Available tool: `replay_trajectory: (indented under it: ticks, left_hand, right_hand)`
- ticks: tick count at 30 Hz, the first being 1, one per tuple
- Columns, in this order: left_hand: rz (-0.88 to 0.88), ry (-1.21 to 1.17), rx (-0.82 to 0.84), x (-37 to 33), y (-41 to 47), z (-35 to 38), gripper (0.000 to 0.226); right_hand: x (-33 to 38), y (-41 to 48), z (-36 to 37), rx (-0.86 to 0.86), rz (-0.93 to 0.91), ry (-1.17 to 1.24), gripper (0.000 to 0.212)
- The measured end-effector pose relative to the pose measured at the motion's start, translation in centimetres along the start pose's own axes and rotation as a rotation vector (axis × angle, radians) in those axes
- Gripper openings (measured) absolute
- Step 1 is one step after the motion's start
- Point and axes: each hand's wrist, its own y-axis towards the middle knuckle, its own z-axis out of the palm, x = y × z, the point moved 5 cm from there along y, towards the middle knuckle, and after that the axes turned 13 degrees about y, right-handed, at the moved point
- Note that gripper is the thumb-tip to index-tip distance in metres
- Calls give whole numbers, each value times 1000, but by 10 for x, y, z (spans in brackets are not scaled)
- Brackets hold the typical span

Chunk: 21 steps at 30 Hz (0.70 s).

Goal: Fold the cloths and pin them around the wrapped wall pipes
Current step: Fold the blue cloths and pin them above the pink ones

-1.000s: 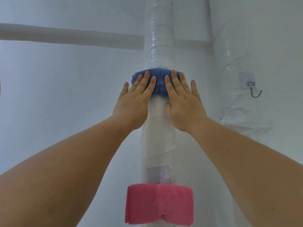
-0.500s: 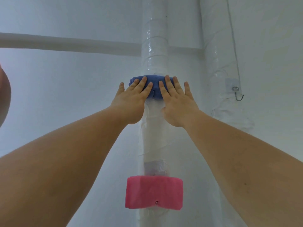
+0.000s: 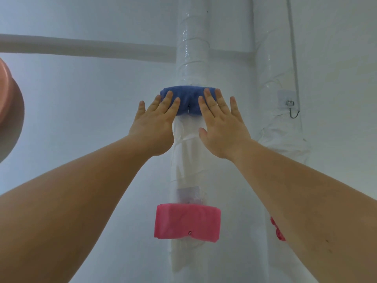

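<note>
A folded blue cloth [image 3: 188, 99] is wrapped around the plastic-wrapped vertical pipe [image 3: 192, 48], and a metal pin [image 3: 189, 108] shows at its front middle. My left hand [image 3: 156, 123] lies flat with straight fingers on the cloth's left part. My right hand [image 3: 222, 123] lies flat on its right part, thumb on the pipe wrap below. Lower on the same pipe a folded pink cloth [image 3: 187, 221] is wrapped, with a pin [image 3: 190, 233] at its bottom edge.
A second wrapped pipe [image 3: 273, 58] runs at the right, with a bit of red cloth [image 3: 276, 229] showing behind my right forearm. A wall hook [image 3: 290, 107] hangs at the right. A horizontal white pipe [image 3: 87, 45] crosses the wall. A pinkish round object [image 3: 9, 111] sits at the left edge.
The view has drawn back and shifted, so the pinkish object now shows at the left. Both hands have spread slightly apart on the blue cloth, uncovering more of its middle.
</note>
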Motion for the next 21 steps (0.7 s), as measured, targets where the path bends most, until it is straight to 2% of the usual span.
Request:
replay_trajectory:
  ticks: [7,12,17,21]
  left_hand:
    - [-91,-256,-91,34,-47,30,74]
    - [2,-414,-105,69,-84,76,72]
    - [200,-585,-11,88,-125,113,72]
    - [284,-696,49,95,-152,132,72]
  right_hand:
    - [41,-34,15,30,62,31,68]
    - [95,-67,37,100,220,-12,66]
    - [152,-111,61,242,473,22,67]
    - [192,-141,67,405,522,-58,66]
